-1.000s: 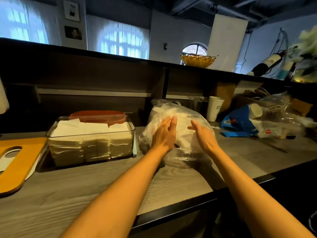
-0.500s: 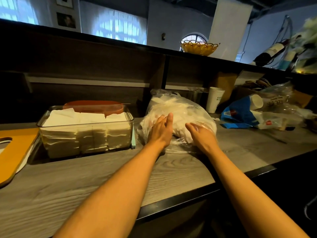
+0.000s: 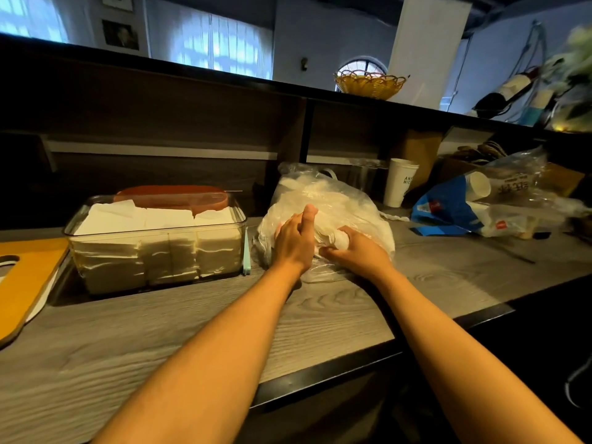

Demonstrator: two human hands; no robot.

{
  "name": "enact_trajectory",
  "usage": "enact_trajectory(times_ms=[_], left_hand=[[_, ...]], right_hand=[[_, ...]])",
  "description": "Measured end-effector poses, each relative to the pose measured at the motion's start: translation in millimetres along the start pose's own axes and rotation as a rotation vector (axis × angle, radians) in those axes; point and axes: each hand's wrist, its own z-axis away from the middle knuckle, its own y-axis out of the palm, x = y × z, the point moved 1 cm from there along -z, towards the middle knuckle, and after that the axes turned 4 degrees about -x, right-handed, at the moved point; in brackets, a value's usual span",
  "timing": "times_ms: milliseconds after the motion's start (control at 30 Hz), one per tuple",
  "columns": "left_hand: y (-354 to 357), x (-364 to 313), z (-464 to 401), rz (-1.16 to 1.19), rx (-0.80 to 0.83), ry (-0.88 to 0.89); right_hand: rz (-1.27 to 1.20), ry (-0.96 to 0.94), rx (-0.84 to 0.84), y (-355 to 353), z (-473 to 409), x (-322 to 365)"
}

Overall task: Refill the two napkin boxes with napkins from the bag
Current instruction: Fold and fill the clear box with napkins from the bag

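A clear plastic bag (image 3: 339, 200) stuffed with white napkins lies on the grey wooden counter, in the middle. My left hand (image 3: 294, 241) grips the bag's front left side, fingers curled into the plastic and thumb raised. My right hand (image 3: 358, 256) sits just to the right of it and squeezes a white wad (image 3: 340, 241) at the bag's front; whether that wad is plastic or napkin I cannot tell. To the left stands a clear napkin box (image 3: 237, 219), packed to the rim with stacked white napkins. A red-brown container (image 3: 173, 195) shows behind it, its contents hidden.
An orange cutting board (image 3: 28, 277) lies at the far left. A white paper cup (image 3: 398, 182) stands behind the bag. A blue-and-clear bag of cups (image 3: 448, 203) lies at the right. A dark shelf wall backs the counter, and the counter's black front edge (image 3: 323, 370) runs below my arms.
Both hands have closed in on the bag's front: the left went from flat fingers to a grip, and the right now squeezes a white wad. The view has shifted slightly.
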Motion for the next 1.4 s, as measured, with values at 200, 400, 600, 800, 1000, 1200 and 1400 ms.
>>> enact_trajectory(times_ms=[200,400,600,800,1000,1200,1400], left_hand=[[-4,0,1,0.082,-0.006,-0.086],[-15,-17,15,0.132,-0.061,0.050],[-25,-26,24,0.104,-0.029,0.060],[-44,-37,42,0.123,0.031,-0.003],[-72,-43,64,0.215,0.030,-0.058],[-92,-41,79,0.489,0.143,-0.285],[-116,-44,92,0.830,0.188,-0.521]], right_hand=[[-0.037,-0.260,-0.063,-3,13,4],[-0.088,-0.328,-0.179,-3,18,12],[0.146,-0.232,-0.081,-1,30,27],[0.434,-0.239,-0.035,-1,41,43],[-0.078,-0.113,-0.356,-7,57,58],[-0.802,0.064,-0.282,-21,78,114],[-1.171,0.519,0.106,-5,95,150]])
